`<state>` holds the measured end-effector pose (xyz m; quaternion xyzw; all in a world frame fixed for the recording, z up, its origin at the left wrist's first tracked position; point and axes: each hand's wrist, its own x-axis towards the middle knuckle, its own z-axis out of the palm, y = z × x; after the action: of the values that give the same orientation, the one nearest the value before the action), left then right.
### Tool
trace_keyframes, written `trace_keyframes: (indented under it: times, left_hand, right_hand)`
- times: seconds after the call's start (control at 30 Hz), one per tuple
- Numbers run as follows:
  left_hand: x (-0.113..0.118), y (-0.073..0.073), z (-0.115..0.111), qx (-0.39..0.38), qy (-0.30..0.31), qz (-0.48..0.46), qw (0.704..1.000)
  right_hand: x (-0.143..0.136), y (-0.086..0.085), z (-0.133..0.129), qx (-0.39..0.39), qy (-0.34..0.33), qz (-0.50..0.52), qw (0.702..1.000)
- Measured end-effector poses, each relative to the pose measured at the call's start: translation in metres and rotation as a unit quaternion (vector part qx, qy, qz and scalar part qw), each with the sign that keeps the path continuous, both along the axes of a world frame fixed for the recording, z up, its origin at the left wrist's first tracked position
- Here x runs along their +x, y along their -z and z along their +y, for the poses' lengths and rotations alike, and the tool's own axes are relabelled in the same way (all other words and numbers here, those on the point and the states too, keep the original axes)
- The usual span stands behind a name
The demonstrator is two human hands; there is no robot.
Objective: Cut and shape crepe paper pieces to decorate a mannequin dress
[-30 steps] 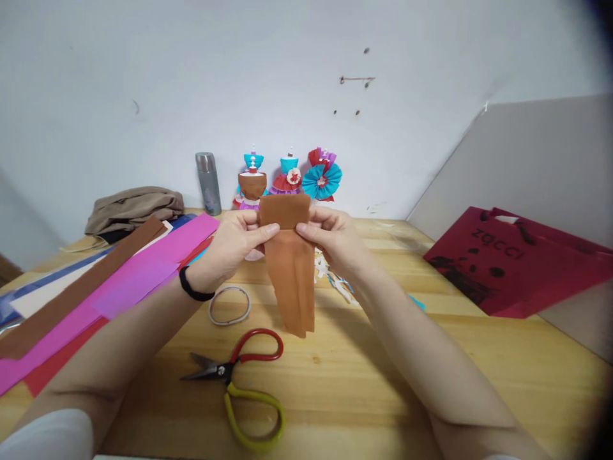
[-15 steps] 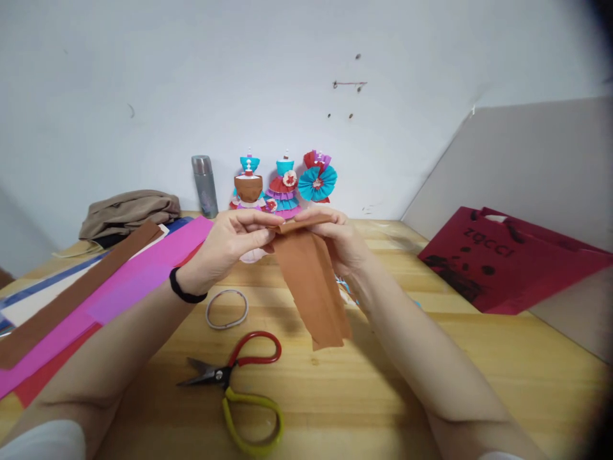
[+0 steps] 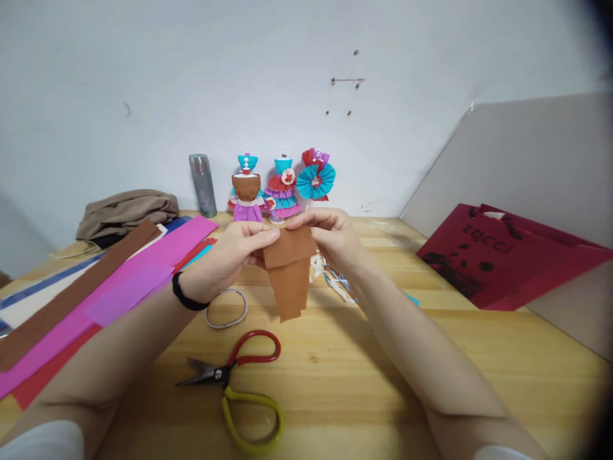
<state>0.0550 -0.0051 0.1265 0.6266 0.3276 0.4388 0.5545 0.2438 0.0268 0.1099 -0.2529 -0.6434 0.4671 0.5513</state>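
Observation:
A strip of brown crepe paper (image 3: 288, 275) hangs between my hands, its top part folded down over the rest. My left hand (image 3: 242, 250) pinches the folded top at the left corner, thumb in front. At the right corner my right hand (image 3: 332, 239) grips the same fold, its fingers curled along the upper edge. The paper's lower end hangs free above the table. Below it lie scissors (image 3: 219, 375) with one red and one yellow handle, blades apart. A roll of tape (image 3: 227, 308) lies near my left wrist.
Long coloured paper strips (image 3: 119, 281) cover the left of the wooden table (image 3: 345, 396). Small paper dress figures (image 3: 282, 185) and a grey flask (image 3: 203, 185) stand by the wall. A red paper bag (image 3: 502, 262) leans at right. Paper scraps (image 3: 340, 284) lie behind my right hand.
The fold at the top of the brown paper has been turned down toward me and now shows as a wide flap. The hanging end is shorter and has swung left.

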Motion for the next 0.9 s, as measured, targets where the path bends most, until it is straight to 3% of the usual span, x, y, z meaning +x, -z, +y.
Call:
trace_keyframes:
  times: [0.3, 0.43, 0.6, 0.8, 0.9]
  left_hand:
    - [-0.003, 0.001, 0.002, 0.053, -0.059, 0.029, 0.996]
    - [-0.001, -0.001, 0.0, 0.078, -0.083, 0.045, 0.992]
    - [-0.001, -0.006, -0.003, 0.095, -0.123, 0.054, 0.986]
    - [-0.004, 0.001, 0.002, 0.038, -0.005, 0.017, 0.999]
    - [-0.004, 0.007, 0.007, 0.013, 0.001, 0.004, 1.0]
  right_hand:
    - [0.001, -0.005, -0.002, -0.043, -0.017, 0.013, 0.999]
    - [-0.003, -0.002, -0.004, -0.052, -0.041, -0.027, 0.997]
    - [-0.009, -0.001, -0.008, -0.06, -0.023, -0.031, 0.997]
    - [-0.009, -0.006, -0.012, -0.047, 0.016, -0.034, 0.998]
    - [-0.008, -0.006, -0.012, -0.04, 0.021, -0.036, 0.998]
